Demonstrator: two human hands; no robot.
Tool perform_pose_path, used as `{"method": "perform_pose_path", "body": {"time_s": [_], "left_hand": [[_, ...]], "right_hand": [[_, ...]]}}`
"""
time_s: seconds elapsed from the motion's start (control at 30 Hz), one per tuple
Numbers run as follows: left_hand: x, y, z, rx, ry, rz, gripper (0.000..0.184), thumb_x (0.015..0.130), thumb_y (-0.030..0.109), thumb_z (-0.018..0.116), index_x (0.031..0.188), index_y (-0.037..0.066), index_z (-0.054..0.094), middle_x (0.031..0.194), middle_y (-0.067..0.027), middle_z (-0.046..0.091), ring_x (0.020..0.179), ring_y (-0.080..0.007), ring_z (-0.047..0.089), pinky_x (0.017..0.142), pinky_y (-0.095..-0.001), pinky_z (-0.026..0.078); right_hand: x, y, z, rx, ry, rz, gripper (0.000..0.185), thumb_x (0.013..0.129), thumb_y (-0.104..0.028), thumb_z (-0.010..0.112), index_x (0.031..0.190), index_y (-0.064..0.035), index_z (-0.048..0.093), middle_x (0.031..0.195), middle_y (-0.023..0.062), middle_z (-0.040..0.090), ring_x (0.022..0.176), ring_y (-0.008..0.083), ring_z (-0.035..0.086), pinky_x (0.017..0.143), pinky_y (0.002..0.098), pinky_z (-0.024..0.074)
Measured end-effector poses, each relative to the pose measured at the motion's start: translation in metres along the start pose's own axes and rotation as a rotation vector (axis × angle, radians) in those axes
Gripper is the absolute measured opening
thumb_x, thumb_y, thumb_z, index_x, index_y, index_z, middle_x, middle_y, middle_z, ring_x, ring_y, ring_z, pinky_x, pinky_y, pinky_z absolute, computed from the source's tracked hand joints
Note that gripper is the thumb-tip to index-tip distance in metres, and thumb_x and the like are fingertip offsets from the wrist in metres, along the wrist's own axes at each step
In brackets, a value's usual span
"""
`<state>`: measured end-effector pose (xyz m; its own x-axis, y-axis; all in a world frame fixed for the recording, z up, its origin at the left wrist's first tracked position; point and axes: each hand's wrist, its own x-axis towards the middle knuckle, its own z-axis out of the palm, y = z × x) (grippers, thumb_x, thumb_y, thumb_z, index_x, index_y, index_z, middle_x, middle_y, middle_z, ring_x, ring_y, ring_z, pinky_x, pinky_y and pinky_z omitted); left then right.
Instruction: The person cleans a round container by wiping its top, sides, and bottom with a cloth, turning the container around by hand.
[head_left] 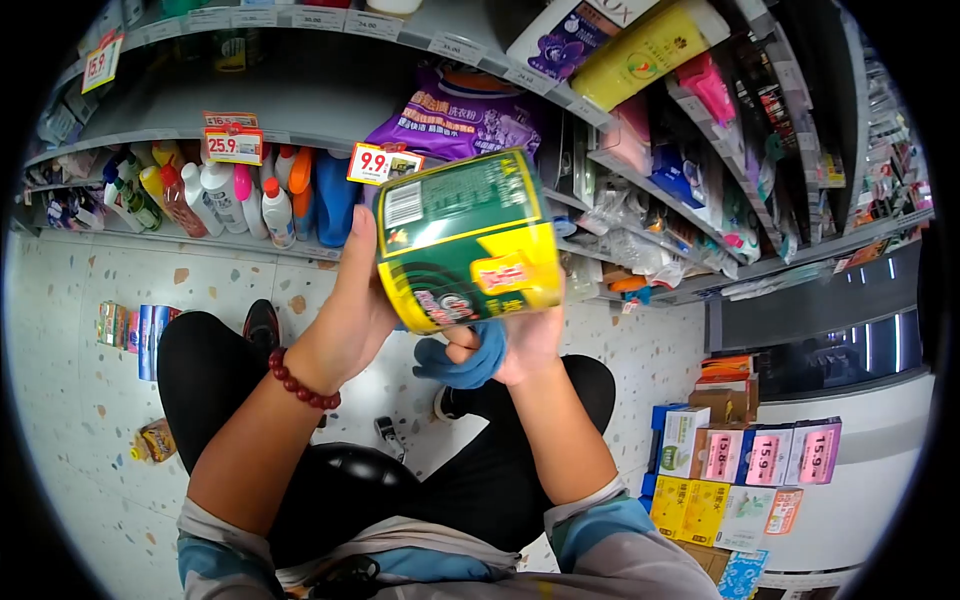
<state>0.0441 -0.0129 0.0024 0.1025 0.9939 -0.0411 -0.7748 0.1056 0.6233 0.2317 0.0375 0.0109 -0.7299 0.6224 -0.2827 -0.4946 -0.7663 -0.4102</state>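
Observation:
A green and yellow canister point(470, 240) with a barcode on its label is tilted in front of the shelf, held between my two hands. My left hand point(352, 325) grips its left side with the thumb up along the edge; a red bead bracelet is on that wrist. At the lower right, my right hand point(535, 340) supports the canister, its fingers partly hidden behind it. A blue cloth point(465, 358) is bunched in the fingers of my right hand, just under the canister.
Behind the canister, a purple bag of washing powder point(455, 115) lies on the shelf. Several bottles point(225, 195) line the lower shelf. Stacked boxes point(720, 480) stand at the right. A bag with a yellow cap point(153, 440) and boxes point(150, 340) are on the floor at left.

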Motion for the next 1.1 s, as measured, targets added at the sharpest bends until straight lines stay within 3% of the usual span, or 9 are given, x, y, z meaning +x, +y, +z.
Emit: {"method": "perform_pose_path", "body": {"time_s": [0.27,0.4,0.47,0.6,0.67,0.73,0.9,1.03,1.1], "left_hand": [[-0.011,0.018,-0.010,-0.590,-0.050,-0.056,0.065,0.099,0.061,0.045,0.140,0.012,0.057,0.137,-0.0119,0.062,0.126,-0.0294,0.058,0.107,-0.0508,0.044],[-0.031,0.032,0.000,-0.714,-0.096,-0.128,0.074,0.096,0.067,0.040,0.148,0.016,0.050,0.151,-0.0153,0.049,0.139,-0.0394,0.045,0.111,-0.0650,0.034],[-0.036,0.032,-0.002,-0.759,-0.199,-0.098,0.077,0.096,0.067,0.037,0.154,0.017,0.043,0.157,-0.0163,0.041,0.142,-0.0438,0.040,0.111,-0.0735,0.026],[-0.049,0.042,-0.001,-0.829,-0.348,-0.069,0.076,0.095,0.068,0.037,0.156,0.021,0.039,0.160,-0.0173,0.035,0.143,-0.0484,0.035,0.107,-0.0806,0.020],[-0.052,0.048,-0.003,-0.845,-0.319,-0.091,0.078,0.091,0.069,0.044,0.152,0.020,0.045,0.156,-0.0179,0.041,0.141,-0.0476,0.039,0.109,-0.0746,0.027],[-0.055,0.055,-0.008,-0.858,-0.330,-0.095,0.077,0.090,0.069,0.045,0.151,0.021,0.046,0.155,-0.0173,0.042,0.140,-0.0469,0.040,0.108,-0.0723,0.030],[-0.061,0.065,-0.015,-0.778,-0.224,-0.001,0.075,0.090,0.068,0.046,0.147,0.020,0.050,0.152,-0.0132,0.048,0.135,-0.0397,0.048,0.101,-0.0625,0.044],[-0.067,0.074,-0.017,-0.629,-0.125,0.146,0.063,0.096,0.056,0.046,0.139,0.011,0.057,0.135,-0.0123,0.062,0.123,-0.0307,0.061,0.104,-0.0488,0.048],[-0.067,0.076,-0.022,-0.562,-0.117,0.190,0.057,0.099,0.049,0.047,0.132,0.004,0.060,0.126,-0.0133,0.068,0.116,-0.0294,0.066,0.102,-0.0444,0.051]], "right_hand": [[-0.008,0.006,0.043,-0.743,0.175,-0.146,0.079,0.094,-0.076,0.036,0.122,-0.0057,0.061,0.085,0.0141,0.066,0.057,0.0238,0.061,0.046,0.0360,0.0498],[-0.011,0.008,0.094,-1.230,0.203,-0.362,0.072,0.108,-0.056,0.029,0.141,0.0029,0.052,0.134,0.0145,0.063,0.126,0.0209,0.055,0.109,0.0312,0.0394],[-0.021,0.006,0.125,-1.490,0.312,-0.288,0.073,0.108,-0.056,0.031,0.145,0.0042,0.048,0.141,0.0154,0.059,0.129,0.0220,0.053,0.112,0.0309,0.0351],[-0.021,0.000,0.145,-1.718,0.357,-0.234,0.073,0.107,-0.057,0.034,0.146,0.0033,0.049,0.143,0.0154,0.057,0.130,0.0215,0.052,0.113,0.0304,0.0345],[-0.013,-0.001,0.137,-1.318,0.348,-0.266,0.072,0.106,-0.059,0.039,0.144,0.0015,0.052,0.141,0.0169,0.059,0.131,0.0221,0.053,0.112,0.0315,0.0359],[-0.017,-0.007,0.150,-0.980,0.468,-0.201,0.061,0.102,-0.059,0.048,0.117,-0.0027,0.067,0.112,0.0137,0.073,0.096,0.0230,0.071,0.091,0.0369,0.0564],[-0.014,-0.014,0.165,-0.753,0.262,-0.744,0.046,0.102,-0.042,0.044,0.108,-0.0025,0.066,0.101,0.0124,0.074,0.088,0.0247,0.072,0.085,0.0374,0.0576],[-0.011,0.016,0.194,-1.103,0.034,-0.899,0.047,0.104,-0.034,0.038,0.111,0.0041,0.065,0.097,0.0101,0.072,0.085,0.0229,0.069,0.082,0.0337,0.0537],[-0.007,0.028,0.207,-1.494,0.017,-0.998,0.025,0.102,-0.021,0.051,0.107,0.0002,0.063,0.089,0.0113,0.069,0.074,0.0233,0.067,0.067,0.0336,0.0508]]}}
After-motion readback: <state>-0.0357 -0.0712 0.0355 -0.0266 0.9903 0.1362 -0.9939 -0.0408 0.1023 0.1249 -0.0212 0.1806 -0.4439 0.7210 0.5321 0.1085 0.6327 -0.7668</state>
